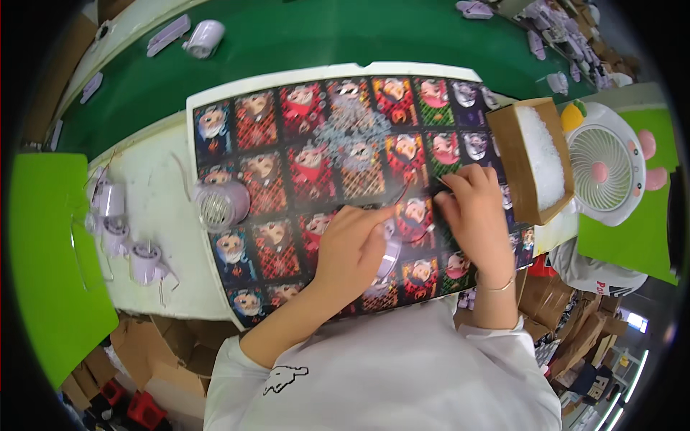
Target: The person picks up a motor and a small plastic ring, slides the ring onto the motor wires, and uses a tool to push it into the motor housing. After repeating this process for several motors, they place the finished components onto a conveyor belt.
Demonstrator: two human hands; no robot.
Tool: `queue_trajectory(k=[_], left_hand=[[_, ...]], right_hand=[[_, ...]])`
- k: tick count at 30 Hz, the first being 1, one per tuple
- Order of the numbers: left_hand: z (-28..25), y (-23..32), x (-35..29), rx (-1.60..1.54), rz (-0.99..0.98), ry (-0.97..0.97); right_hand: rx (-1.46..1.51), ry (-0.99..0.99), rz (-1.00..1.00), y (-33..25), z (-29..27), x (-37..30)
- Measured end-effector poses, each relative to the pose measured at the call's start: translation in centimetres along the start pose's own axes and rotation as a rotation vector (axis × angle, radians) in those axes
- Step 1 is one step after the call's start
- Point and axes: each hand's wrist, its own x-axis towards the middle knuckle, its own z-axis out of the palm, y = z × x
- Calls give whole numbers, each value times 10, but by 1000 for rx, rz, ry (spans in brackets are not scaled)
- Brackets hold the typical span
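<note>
My left hand [351, 248] is closed, its index fingertip pressing near a thin red wire [407, 188]. Beside its palm shows a lilac plastic housing [390, 255], mostly covered by the fingers, which seem to hold it. To the right, my right hand [471, 208] has thumb and fingers pinched around something small and dark that I cannot make out. Both hands are low over a mat [266, 223] printed with rows of cartoon figures. Farther back on the mat lies a pile of small clear plastic pieces [352, 136]. A round lilac part with a slotted face [223, 205] stands at its left edge.
An open cardboard box [528, 161] with white contents stands right of the mat, next to a white fan [602, 169]. Several lilac housings with wires [144, 262] lie at the left. Beyond the mat runs a green belt [309, 43] carrying a lilac cylinder [205, 39] and other parts.
</note>
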Motion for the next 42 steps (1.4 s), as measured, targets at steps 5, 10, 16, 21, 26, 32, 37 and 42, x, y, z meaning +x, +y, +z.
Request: queue_trajectory(k=[5, 10, 16, 21, 26, 32, 37, 42], left_hand=[[-3, -8, -13, -205, 50, 113], [-10, -33, 2, -517, 101, 389], [-26, -26, -1, -171, -38, 220], [-77, 14, 2, 434, 324, 340], [-197, -12, 19, 738, -301, 763], [-194, -45, 27, 207, -476, 340], [-125, -6, -12, 383, -56, 562], [-65, 11, -23, 572, 385, 209]], right_hand=[[696, -271, -222, -56, 6, -30], [483, 119, -364, -33, 1, 67], [43, 121, 10, 24, 39, 214], [112, 227, -111, 65, 68, 209], [246, 160, -201, 21, 24, 131], [358, -35, -188, -7, 31, 59], [228, 47, -125, -2, 38, 36], [324, 104, -190, -42, 55, 50]])
